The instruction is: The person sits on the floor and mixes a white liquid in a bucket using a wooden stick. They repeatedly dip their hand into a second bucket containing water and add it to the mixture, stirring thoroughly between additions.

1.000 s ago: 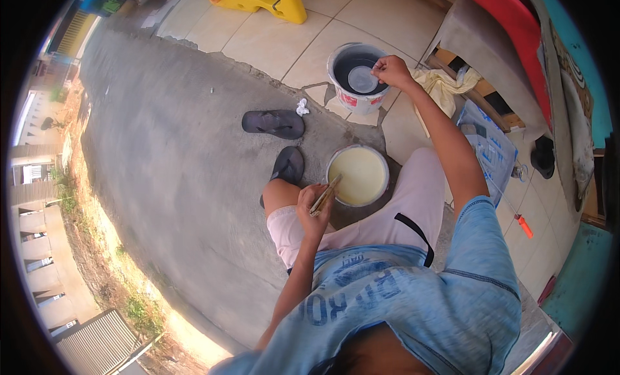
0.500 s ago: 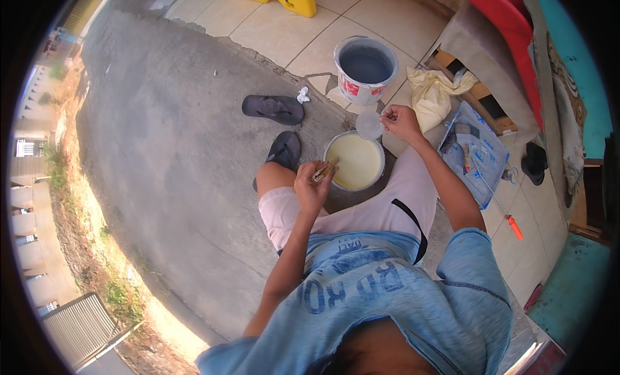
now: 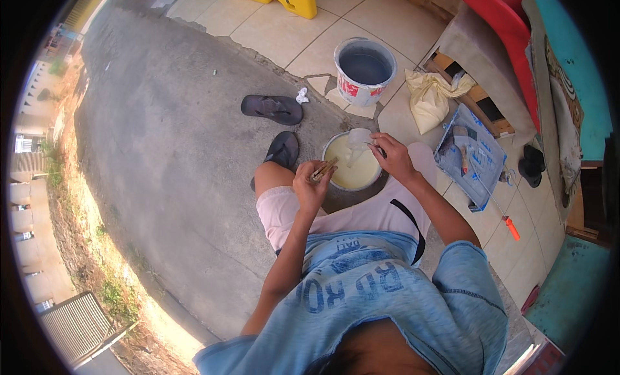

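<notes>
Since a second ago the right hand (image 3: 392,157) has come back from the white bucket of water (image 3: 365,70) and now holds a small clear cup (image 3: 357,141) over the paint pail (image 3: 352,162), tipped so that its mouth points down and toward the person, a thin stream falling into the cream paint. The cup's long axis leans from upper right to lower left in the head view. Fingers are closed round the cup's base.

Just left of the pail, the left hand (image 3: 311,184) is clamped on a wooden stirring stick (image 3: 324,170). The stick's long axis runs from the fist up and to the right, its far end pointing at the pail's near rim; whether the tip touches the paint I cannot tell.

The pail sits on the ground between the person's bent knees, at the edge where grey concrete meets pale tiles. A foot in a dark sandal (image 3: 283,149) rests beside the pail on the left, and a second sandal (image 3: 272,109) lies loose farther out on the concrete, a crumpled white scrap (image 3: 301,95) next to it.

To the right lie a blue paint tray (image 3: 469,157) with a roller, whose orange handle (image 3: 511,228) points toward the lower right, and a cream sack (image 3: 429,99).
</notes>
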Available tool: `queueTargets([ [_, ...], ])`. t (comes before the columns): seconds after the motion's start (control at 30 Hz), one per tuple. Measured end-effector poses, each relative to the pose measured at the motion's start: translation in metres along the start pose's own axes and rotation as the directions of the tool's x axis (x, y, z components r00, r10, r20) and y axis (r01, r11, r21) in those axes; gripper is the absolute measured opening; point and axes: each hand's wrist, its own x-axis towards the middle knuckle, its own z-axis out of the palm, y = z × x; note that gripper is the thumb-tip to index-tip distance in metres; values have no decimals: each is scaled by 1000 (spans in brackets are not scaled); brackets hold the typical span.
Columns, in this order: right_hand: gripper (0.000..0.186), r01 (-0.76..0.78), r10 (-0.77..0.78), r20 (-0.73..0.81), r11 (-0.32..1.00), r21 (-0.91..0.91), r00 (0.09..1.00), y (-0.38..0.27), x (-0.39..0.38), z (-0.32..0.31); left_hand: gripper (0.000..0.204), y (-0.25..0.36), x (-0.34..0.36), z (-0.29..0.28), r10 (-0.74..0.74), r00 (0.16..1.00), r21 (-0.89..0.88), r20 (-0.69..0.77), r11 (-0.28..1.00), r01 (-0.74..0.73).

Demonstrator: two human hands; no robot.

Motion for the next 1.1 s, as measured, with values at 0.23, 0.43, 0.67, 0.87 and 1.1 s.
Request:
queueTargets([
  [0.23,14,-250,245,58,963,102,968,12,-19,14,18,-1,6,5,-14,1000,-33,10,999,14],
  [0.43,11,-650,727,416,55,758,547,56,32,-6,18,-1,11,4,-50,999,-39,4,998,50],
  [0.67,12,-536,584,-82,784,313,807,122,159,-19,20,1,15,3,-82,996,-36,33,996,84],
  [0.87,18,-221,247,-5,860,-460,969,161,202,23,22,5,16,7,-78,995,-34,69,996,80],
  [1.1,18,-453,484,-2,818,-355,875,161,202,59,19,1,13,1,-65,995,-12,80,998,66],
])
